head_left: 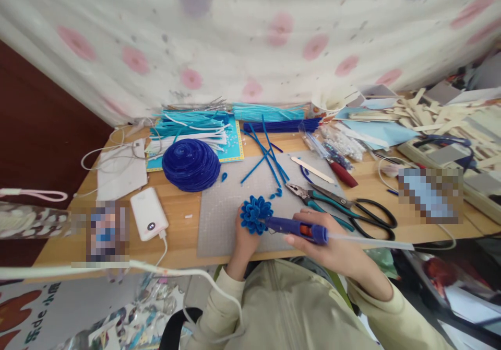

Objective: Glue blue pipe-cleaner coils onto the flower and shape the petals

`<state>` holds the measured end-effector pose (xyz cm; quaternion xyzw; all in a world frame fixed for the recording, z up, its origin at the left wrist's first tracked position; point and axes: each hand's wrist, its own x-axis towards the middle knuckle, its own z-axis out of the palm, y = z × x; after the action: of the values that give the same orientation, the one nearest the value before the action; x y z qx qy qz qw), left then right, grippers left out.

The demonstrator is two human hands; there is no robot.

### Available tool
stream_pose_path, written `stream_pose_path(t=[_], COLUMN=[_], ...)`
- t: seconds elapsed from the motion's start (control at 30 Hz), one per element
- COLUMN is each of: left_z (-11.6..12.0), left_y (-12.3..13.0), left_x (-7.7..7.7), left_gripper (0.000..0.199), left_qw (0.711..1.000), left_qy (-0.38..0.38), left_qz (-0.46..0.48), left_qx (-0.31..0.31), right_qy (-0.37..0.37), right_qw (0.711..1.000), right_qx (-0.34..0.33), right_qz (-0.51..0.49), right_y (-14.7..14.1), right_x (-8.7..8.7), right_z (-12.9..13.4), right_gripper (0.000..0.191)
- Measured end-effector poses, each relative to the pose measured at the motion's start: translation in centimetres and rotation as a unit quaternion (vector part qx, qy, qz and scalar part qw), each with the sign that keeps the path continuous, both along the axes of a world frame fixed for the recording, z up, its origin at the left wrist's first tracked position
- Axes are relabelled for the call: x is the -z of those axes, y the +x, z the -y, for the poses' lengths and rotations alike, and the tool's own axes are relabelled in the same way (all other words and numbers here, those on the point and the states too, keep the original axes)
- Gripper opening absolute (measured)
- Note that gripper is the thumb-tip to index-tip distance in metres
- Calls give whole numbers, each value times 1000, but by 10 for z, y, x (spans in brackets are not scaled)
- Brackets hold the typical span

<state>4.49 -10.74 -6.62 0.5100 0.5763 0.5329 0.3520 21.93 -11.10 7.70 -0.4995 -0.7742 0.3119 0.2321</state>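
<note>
My left hand is closed around the underside of a blue pipe-cleaner flower with many looped petals, held above the grey cutting mat. A blue glue gun is gripped in my right hand, a long clear glue stick poking out of its back end. The gun's nozzle reaches the flower's right side; whether it touches cannot be told. Several blue pipe cleaners lie crossed on the mat, near small blue curled pieces. Pliers and black-handled scissors lie beside my right hand.
A dark blue coiled dome stands at the left, before bundles of turquoise pipe cleaners. A white power bank with a cable lies nearer the left edge. Wooden sticks are heaped at the right. A pale cord crosses my left sleeve.
</note>
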Motion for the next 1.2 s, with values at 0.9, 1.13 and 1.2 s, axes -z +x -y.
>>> stream_pose_path(t=[0.9, 1.13, 1.2], left_z=[-3, -1, -1], left_y=[-2, -8, -9], left_x=[-10, 0, 6], left_gripper=[28, 25, 24], left_qw=[1000, 995, 992], left_qy=[-8, 52, 68], left_qz=[-18, -87, -102], left_qx=[24, -6, -12], right_qy=[-204, -88, -79], right_qw=[959, 913, 877], right_qx=[-12, 378, 473], right_qz=[-194, -124, -37], right_y=[26, 93, 123], right_x=[4, 27, 30], right_z=[1, -23, -35], right_gripper=[52, 58, 52])
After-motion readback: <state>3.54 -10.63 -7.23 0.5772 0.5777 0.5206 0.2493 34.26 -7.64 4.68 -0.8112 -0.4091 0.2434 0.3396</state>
